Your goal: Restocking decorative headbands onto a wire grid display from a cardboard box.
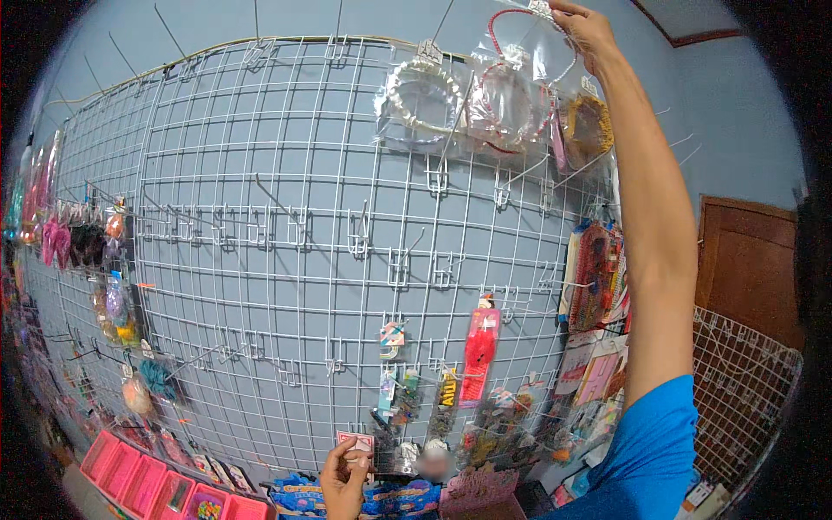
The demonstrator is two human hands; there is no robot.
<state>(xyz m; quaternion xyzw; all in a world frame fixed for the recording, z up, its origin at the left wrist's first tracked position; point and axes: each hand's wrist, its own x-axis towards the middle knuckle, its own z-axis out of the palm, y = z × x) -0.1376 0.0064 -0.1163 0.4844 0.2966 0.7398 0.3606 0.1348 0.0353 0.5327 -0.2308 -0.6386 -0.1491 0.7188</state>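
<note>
We see the right hand [588, 28] raised to the top right of the white wire grid [260, 217], fingers pinching a clear packet holding a red headband [520, 43] at its hook. Just left hang 2 more bagged headbands [459, 104]. Low and near, the left hand [344, 477] grips a small card [355, 440]. Pink bins [147, 481] line the lower left.

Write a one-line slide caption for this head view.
Right hand lifts a clear packet with a red headband at the top of a wire display grid; left hand pinches a small card below.
</note>
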